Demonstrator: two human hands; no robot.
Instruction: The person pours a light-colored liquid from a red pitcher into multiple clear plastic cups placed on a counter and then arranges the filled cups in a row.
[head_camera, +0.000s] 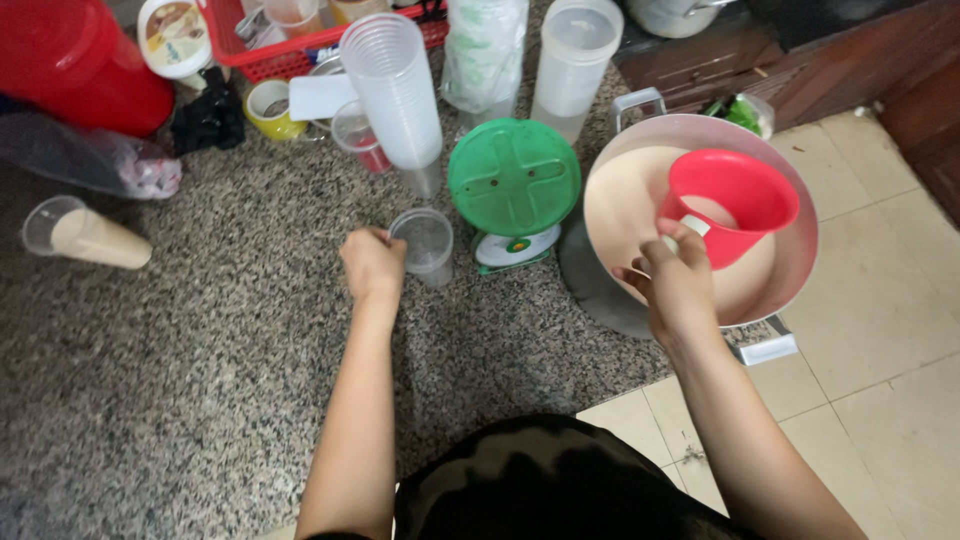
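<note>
Our left hand (372, 262) pinches the empty cup (424, 243), right hand (678, 282) grips the red scoop (733, 205) in the pot (800, 215); a careless pour could topple that light cup.

Red scoop (735, 200); beige liquid in pot (625, 200); green scale top (513, 176); speckled grey counter (180, 350).

We are looking at a speckled granite counter (200, 380) that is carrying most things. An empty clear cup (424, 242) is standing just beside the fingers (378, 238) of the left hand. Behind the cup a tall stack of clear cups (392, 90) is leaning. A green kitchen scale (513, 180) is sitting to the right of those fingers. Far to their left a filled cup (85, 236) is lying on its side. The big metal pot (700, 215) is sitting under the right fingers (668, 242).
</note>
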